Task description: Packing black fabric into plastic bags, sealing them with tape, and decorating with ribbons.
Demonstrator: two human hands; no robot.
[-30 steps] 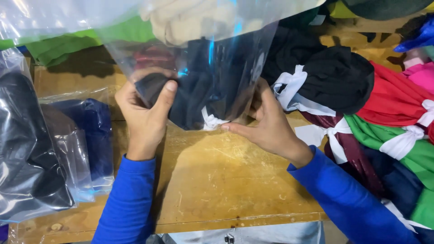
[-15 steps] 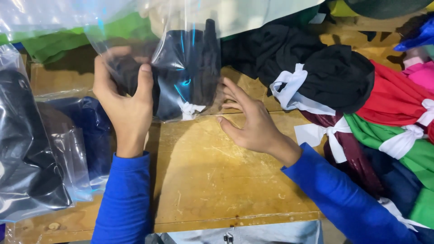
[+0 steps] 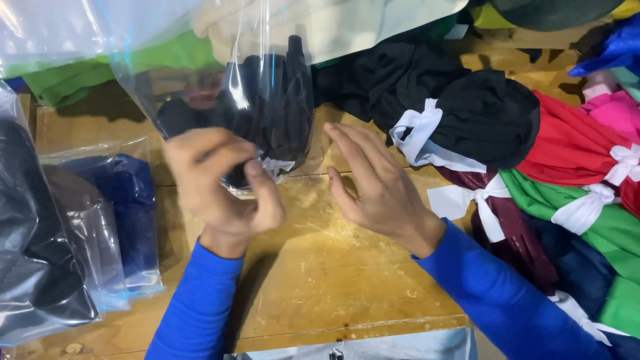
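Note:
A clear plastic bag point(image 3: 200, 100) stands on the wooden table point(image 3: 333, 280) with a dark navy folded garment point(image 3: 273, 113) inside, tied with a white strip. My left hand point(image 3: 220, 183) curls around the bag's lower front corner, blurred by motion, thumb pressing the plastic. My right hand point(image 3: 373, 183) lies just right of the bag with its fingers spread and flat, fingertips close to the bag's side, holding nothing.
Bagged dark and blue garments point(image 3: 80, 220) lie at the left. Rolled garments tied with white strips, black point(image 3: 487, 120), red point(image 3: 580, 147), maroon point(image 3: 513, 227) and green point(image 3: 600, 227), pile up at the right. Green cloth point(image 3: 73, 73) lies behind.
My left hand has slid from the bag's left side down to its lower front. My right hand, which pinched the bag a second ago, has let go and now lies open beside it.

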